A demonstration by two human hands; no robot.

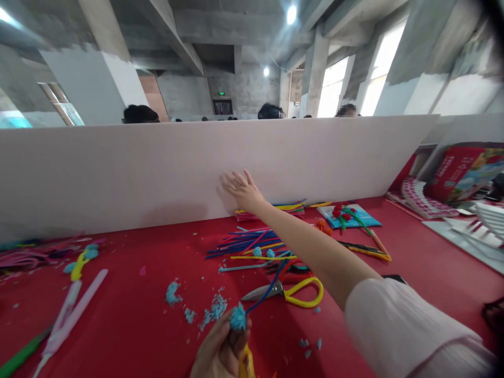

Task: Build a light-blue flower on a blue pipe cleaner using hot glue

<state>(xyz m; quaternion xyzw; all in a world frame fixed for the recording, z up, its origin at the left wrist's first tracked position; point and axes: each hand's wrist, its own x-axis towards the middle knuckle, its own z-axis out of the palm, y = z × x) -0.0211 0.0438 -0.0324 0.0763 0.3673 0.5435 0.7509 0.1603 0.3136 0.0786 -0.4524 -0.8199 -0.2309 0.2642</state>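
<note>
Table level is moderately bright under soft light, while the ceiling [252, 31] stays dim and grey. The windows [381, 65] toward 2 o'clock blow out to white; ceiling lamps [291, 14] near 12 and at 10 flare. A faint shadow marks the board [315, 152] near 9, and a darker one the table [137, 331] between 5 and 6. The right hand [244, 194] has slightly smeared fingertips. Wide-angle stretching and softness grow toward 3 and 9.

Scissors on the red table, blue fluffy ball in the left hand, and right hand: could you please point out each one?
Scissors [279, 289]: head view, on the pivot.
Blue fluffy ball [238, 318]: head view, on its tufted front.
Right hand [248, 196]: head view, on the back of the hand.
</note>
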